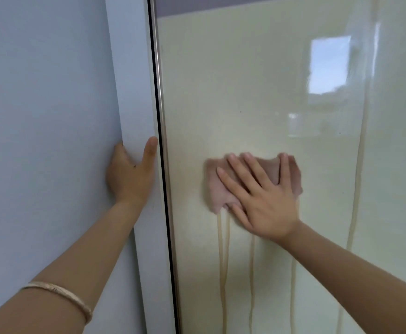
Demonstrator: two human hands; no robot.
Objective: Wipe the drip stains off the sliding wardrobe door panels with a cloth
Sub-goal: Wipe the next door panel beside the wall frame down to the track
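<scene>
Two hands up: right hand (262, 201) flat, fingers spread, pressing pink cloth (223, 189) on glossy cream door panel (245, 92); drip stains (223, 256) at 6 o'clock. Left hand (130, 174) grips white frame (134, 92), 9 o'clock.

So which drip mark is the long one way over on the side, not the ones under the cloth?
Start at the glossy cream door panel and find the pink cloth under the right hand. Go right, past the bright window reflection. The long drip stain runs there, alone and far taller than the short streaks below the cloth.
</scene>
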